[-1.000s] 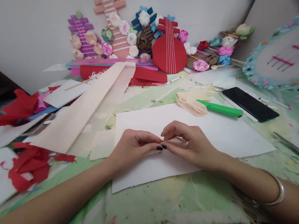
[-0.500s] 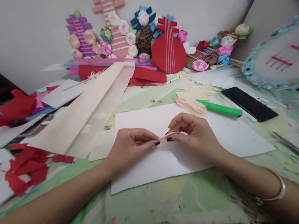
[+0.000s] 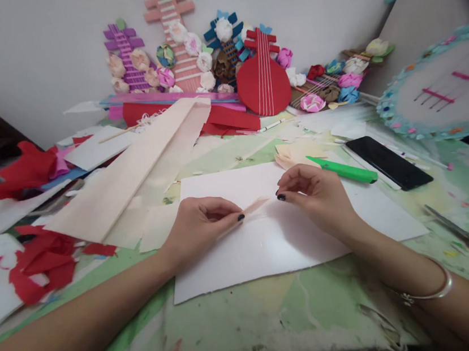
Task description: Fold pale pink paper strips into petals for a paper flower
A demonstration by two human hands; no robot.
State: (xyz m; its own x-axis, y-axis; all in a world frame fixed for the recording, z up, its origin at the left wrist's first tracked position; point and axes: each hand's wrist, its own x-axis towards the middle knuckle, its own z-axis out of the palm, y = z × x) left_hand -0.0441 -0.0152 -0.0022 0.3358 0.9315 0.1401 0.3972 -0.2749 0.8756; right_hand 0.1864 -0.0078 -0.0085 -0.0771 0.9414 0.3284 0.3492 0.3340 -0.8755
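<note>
My left hand (image 3: 206,220) pinches a small folded strip of pale pink paper (image 3: 256,205) between thumb and forefinger, its free end pointing right. My right hand (image 3: 316,194) is just beyond that end, apart from the paper. Its fingers are loosely curled, with a small gap between thumb and forefinger and nothing visible in it. Both hands are above a white sheet (image 3: 245,259). Behind the right hand lie cream paper petals (image 3: 289,154) and a green cutter (image 3: 345,169), partly covering the petals.
A black phone (image 3: 389,162) and scissors (image 3: 459,233) lie on the right. Long pale paper (image 3: 132,176) and red scraps (image 3: 43,267) cover the left. A red paper lute (image 3: 263,83) and other flower-decorated instruments line the wall. A round blue-edged piece (image 3: 441,87) leans at the right.
My right hand has let go of the paper strip and moved a little right and up. My left hand keeps its pinch, shifted slightly left, and more of the strip shows.
</note>
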